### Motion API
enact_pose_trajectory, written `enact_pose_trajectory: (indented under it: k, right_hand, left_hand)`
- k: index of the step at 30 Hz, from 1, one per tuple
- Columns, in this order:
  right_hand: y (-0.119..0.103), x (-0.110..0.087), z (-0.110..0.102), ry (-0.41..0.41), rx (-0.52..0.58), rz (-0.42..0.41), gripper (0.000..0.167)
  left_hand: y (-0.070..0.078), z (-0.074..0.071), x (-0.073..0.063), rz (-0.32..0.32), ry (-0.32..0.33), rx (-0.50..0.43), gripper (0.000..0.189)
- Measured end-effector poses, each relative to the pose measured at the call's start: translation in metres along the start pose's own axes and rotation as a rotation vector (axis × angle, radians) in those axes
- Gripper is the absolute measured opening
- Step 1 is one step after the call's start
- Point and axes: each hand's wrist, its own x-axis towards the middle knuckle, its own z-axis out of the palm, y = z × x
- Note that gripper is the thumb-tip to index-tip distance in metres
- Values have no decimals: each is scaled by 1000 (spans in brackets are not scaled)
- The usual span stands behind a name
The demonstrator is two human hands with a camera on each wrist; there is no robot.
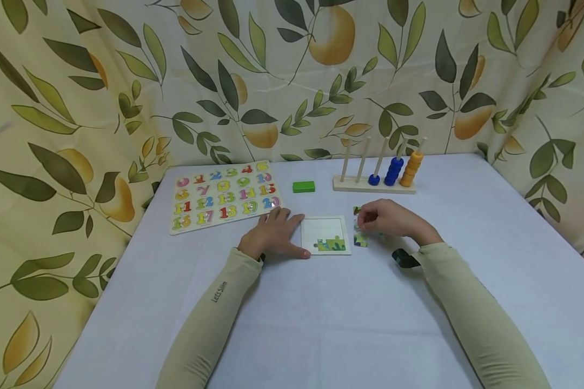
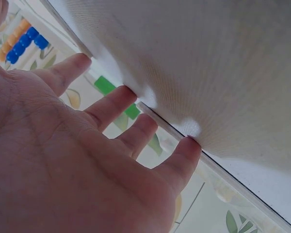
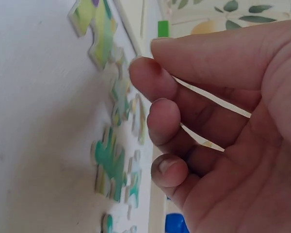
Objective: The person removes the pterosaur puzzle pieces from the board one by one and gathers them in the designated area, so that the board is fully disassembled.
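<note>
A white puzzle tray lies flat on the table, with a few joined green puzzle pieces in its lower right corner. My left hand rests with fingers spread at the tray's left side, its thumb by the lower left corner. Just right of the tray, my right hand hovers over loose puzzle pieces, partly covering them. The right wrist view shows its thumb and index fingertips close together with no piece visible between them, the other fingers loosely bent. Several loose pieces, including a teal one, lie beside those fingers.
A number board with colourful numerals lies at the back left, close to the left fingertips. Behind the tray sits a green block. A wooden peg stand with blue and orange beads is at the back right, before a patterned curtain.
</note>
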Motion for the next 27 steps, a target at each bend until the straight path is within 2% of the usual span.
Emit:
enact_pose_trajectory:
  k: [6, 10, 20, 27]
  right_hand:
    - [-12, 0, 3, 41, -7, -56, 7]
    - [-24, 1, 7, 40, -9, -111, 10]
    - [-46, 16, 28, -85, -29, -163, 20]
    - [-54, 23, 37, -133, -49, -171, 21]
  left_hand:
    - [0, 0, 0, 5, -3, 2, 105]
    - [-1, 0, 2, -1, -7, -3, 105]
    - [-1, 0, 1, -2, -16, -11, 105]
    - [-2, -1, 3, 4, -12, 4, 106]
